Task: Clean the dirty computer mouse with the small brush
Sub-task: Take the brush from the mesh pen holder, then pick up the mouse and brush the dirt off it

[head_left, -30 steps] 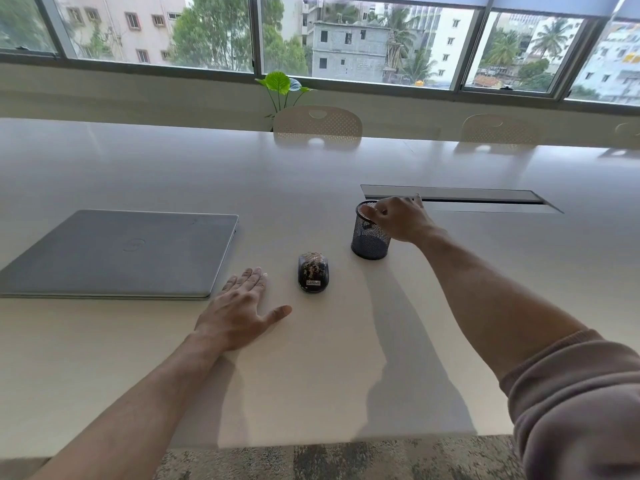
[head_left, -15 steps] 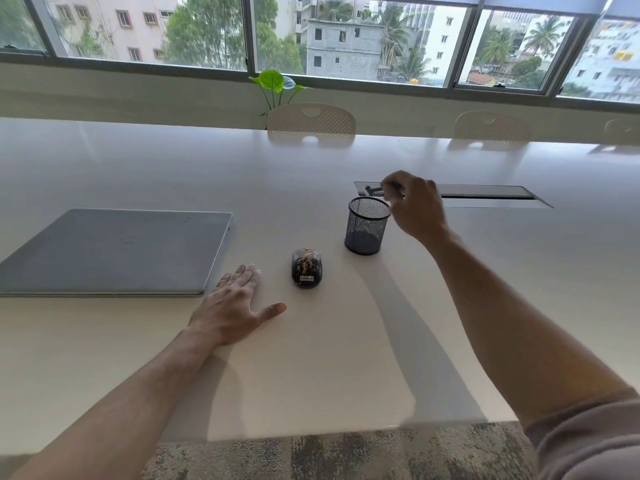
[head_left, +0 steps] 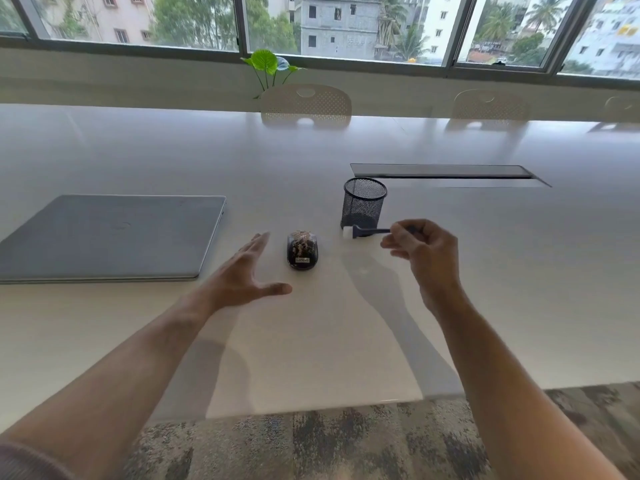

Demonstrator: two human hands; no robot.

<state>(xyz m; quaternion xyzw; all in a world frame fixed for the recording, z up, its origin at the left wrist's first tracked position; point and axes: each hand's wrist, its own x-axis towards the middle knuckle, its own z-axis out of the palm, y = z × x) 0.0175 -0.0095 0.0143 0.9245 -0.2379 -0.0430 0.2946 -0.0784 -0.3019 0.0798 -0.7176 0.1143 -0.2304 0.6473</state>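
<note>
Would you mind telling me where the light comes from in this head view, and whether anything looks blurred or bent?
Head view: daylight from the windows behind the table, so both arms cast shadows toward the camera; the glossy top reflects the chairs; the left hand is slightly motion-blurred; the wide lens bows the window frame and table edge.

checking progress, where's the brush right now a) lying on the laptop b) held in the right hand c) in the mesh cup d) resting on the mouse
b: the right hand pinches the brush by its handle, in the air in front of the mesh cup and off to the right of the mouse.
</note>
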